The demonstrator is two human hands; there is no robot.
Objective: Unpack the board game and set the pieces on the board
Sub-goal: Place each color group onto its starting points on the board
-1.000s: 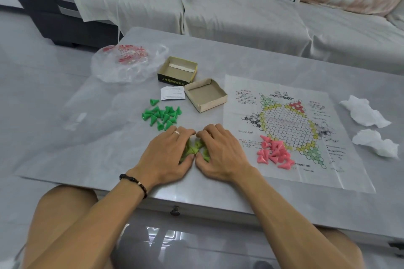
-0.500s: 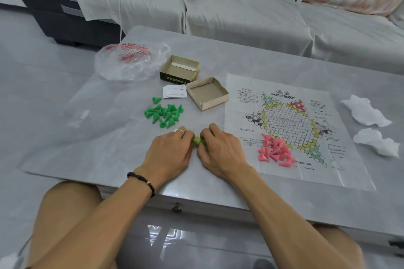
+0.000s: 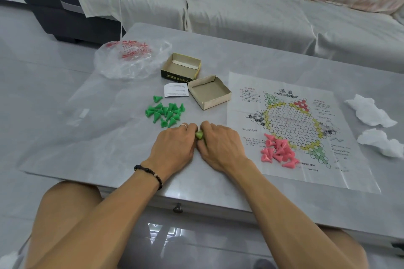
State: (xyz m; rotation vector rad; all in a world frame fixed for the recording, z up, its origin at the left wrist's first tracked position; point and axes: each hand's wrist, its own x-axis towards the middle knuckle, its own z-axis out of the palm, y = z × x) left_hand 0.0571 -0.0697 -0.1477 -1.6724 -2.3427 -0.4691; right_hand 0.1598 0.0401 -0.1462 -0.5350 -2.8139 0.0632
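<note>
— What's in the boxes?

— Two shallow cardboard halves sit on the grey table (image 3: 109, 137): the dark-printed box half (image 3: 181, 68) and the plain tan box half (image 3: 209, 91), touching at a corner. Both show only bare cardboard inside. A small white printed slip (image 3: 176, 90) lies just beside them, and a crumpled clear plastic bag with red print (image 3: 131, 59) farther left.

— And around them?

— A heap of dark green cone pieces (image 3: 166, 112) lies near the slip. The printed paper game board (image 3: 290, 126) is spread to the right, with pink cone pieces (image 3: 277, 150) heaped on its near edge. Two crumpled white tissues (image 3: 369, 113) lie beyond it.

— The hands?

— The left hand (image 3: 172, 148) and right hand (image 3: 220, 146) press together on the table, fingers curled round light green cone pieces (image 3: 199, 135). Only one shows between the fingertips; its pointing I cannot tell.
</note>
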